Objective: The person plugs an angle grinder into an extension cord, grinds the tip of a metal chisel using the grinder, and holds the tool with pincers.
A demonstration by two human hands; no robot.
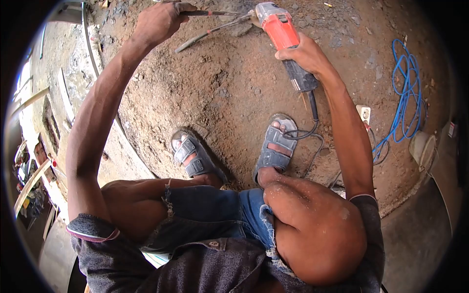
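Observation:
My left hand (159, 22) is closed round the dark handle end of a pair of long metal tongs or pliers (222, 13) at the top. Its other arm (198, 41) slants down to the left, free of my fingers. In my right hand (305, 53) is a red and black angle grinder (282, 33), gripped round its body, head pointing up and left. The tongs' joined end meets the grinder's head, where a small pale piece shows; the exact contact is too small to tell. A black cord (313, 105) runs down from the grinder.
Below are my two sandalled feet (193, 156) on rough dirt ground (229, 93). A white socket (363, 113) and a coiled blue cable (408, 90) lie at right. Long strips (93, 46) and wood pieces (31, 101) lie at left.

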